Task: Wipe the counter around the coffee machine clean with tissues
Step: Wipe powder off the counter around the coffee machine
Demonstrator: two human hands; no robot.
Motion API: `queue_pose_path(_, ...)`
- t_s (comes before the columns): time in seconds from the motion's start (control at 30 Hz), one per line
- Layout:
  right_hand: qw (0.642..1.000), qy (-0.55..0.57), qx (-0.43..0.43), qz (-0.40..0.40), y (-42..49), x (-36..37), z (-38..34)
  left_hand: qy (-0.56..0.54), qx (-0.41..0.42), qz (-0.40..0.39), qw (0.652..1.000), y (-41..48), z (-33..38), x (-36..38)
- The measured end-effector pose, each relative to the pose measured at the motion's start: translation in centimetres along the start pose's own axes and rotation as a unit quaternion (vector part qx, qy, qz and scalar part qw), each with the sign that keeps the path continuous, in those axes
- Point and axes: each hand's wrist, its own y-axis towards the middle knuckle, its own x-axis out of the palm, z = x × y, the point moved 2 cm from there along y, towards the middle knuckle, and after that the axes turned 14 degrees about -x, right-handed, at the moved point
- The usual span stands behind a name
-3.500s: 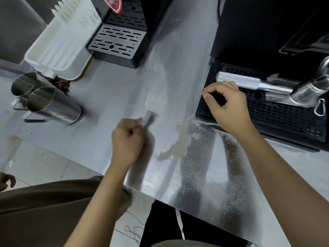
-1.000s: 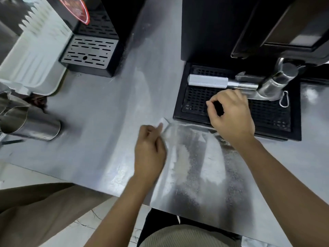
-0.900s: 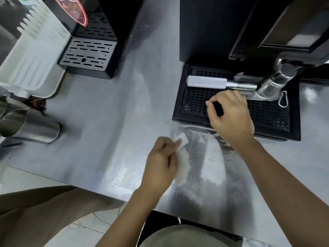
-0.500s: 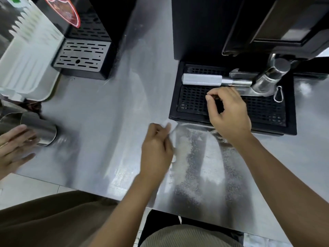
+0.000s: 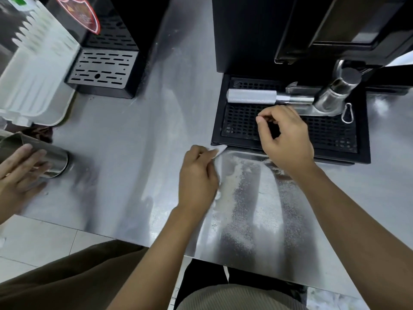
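The left hand (image 5: 197,175) presses a white tissue (image 5: 218,151) flat on the steel counter (image 5: 125,139), fingers closed over it so only 1 corner pokes out, touching the front left corner of the coffee machine's drip tray (image 5: 290,128). Just in front of the tray, to the right of that hand, a pale powdery smear (image 5: 237,189) streaks the counter toward its near edge. The right hand (image 5: 283,139) hovers over the tray's grate with thumb and forefinger curled close together; whether they pinch anything I cannot tell. Behind that hand, on the tray, lies a metal portafilter (image 5: 252,96) (handle pointing left) beneath the black coffee machine (image 5: 257,34). Well to the left of the tray, another person's hand (image 5: 20,171) rests on a steel pitcher (image 5: 55,161) lying on its side. Further back on that side stand a white rack (image 5: 33,81) and a 2nd black machine with a slotted grate (image 5: 102,70).
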Motion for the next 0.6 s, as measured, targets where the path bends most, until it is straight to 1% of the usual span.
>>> queue_pose_path(0.07,1.000,0.003,0.002,-0.003,0.0,0.0,0.0,0.003,0.009,0.002,1.000,-0.4,0.6,0.9)
queue_pose_path(0.2,1.000,0.009,0.007,-0.002,0.2,-0.2,-0.1,-0.016,0.055,-0.067,0.996,-0.9,2.1,2.0)
queue_pose_path(0.23,1.000,0.017,0.010,0.000,0.3,-0.4,-0.1,-0.040,0.051,-0.070,0.995,-0.9,2.2,1.7)
queue_pose_path(0.3,0.998,0.058,0.034,0.010,0.2,-1.0,-0.2,-0.082,0.014,-0.030,0.996,-0.6,1.4,0.4)
queue_pose_path(0.37,0.988,0.124,0.092,0.027,0.0,-2.0,-0.3,-0.059,-0.018,0.014,0.998,-0.5,0.5,-0.6)
queue_pose_path(0.43,0.978,0.160,0.129,0.036,-0.7,-3.1,-0.3,-0.006,-0.028,0.008,1.000,-0.5,0.4,-0.2)
queue_pose_path(0.5,0.977,0.162,0.134,0.026,-1.5,-3.8,-0.1,0.018,-0.018,-0.007,1.000,-0.6,1.1,1.3)
queue_pose_path(0.6,0.981,0.151,0.119,0.012,-2.1,-4.0,0.4,0.005,0.012,-0.034,0.999,-1.5,3.4,3.7)
